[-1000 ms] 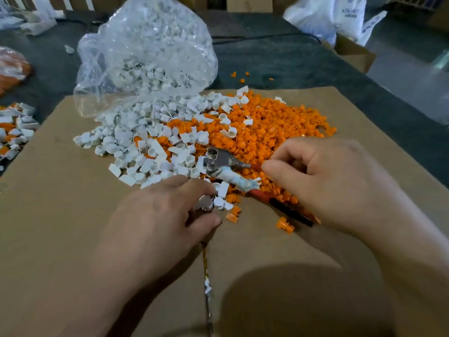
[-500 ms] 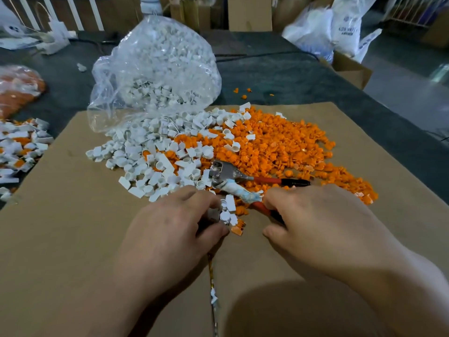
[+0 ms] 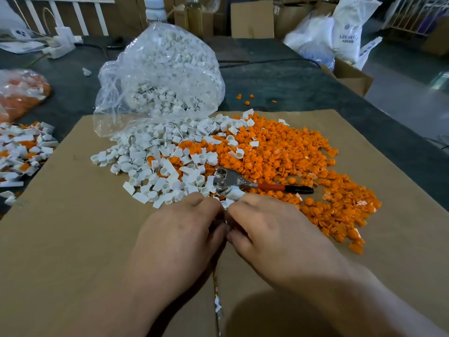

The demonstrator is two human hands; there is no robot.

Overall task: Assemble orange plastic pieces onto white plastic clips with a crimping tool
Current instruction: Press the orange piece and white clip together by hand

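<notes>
Here's the stock, spilled out in 2 heaps: white clips [image 3: 155, 166] on the left, orange pieces [image 3: 279, 154] on the right, mixing where they meet. The clips are small hard plastic cups with flat square tabs. The orange pieces are stubby and ridged, with rounded caps.

The crimping tool [image 3: 233, 180] lies right on that seam. It has a bare metal riveted head and 1 slim red handle with a black tip pointing right. Its other handle looks pale-wrapped and runs under the right hand's knuckles.

Both hands come together just below the tool head. The left hand [image 3: 184, 239] and right hand [image 3: 274, 237] have fingers curled in, knuckles up and tips touching. What either grip has pinched is hidden, so I cannot tell whether they are clamped on a part or just together. A scrap of white shows at the fingertips.

My read is that this is the mating step, an orange piece being seated on a clip by hand before the squeeze. The next move would call for 1 hand to steady the pair while the other takes up the tool and lines its jaws over the joint. These parts are slick and tiny, so a light pinch could let them pop.

All of this sits on a matte brown cardboard sheet [image 3: 60, 227]. Behind it a crinkled clear plastic bag [image 3: 160, 76] slumps open, full of more clips. A dark counter [image 3: 279, 79] carries everything, and at far left lies a heap of white-and-orange parts [image 3: 21, 152].
</notes>
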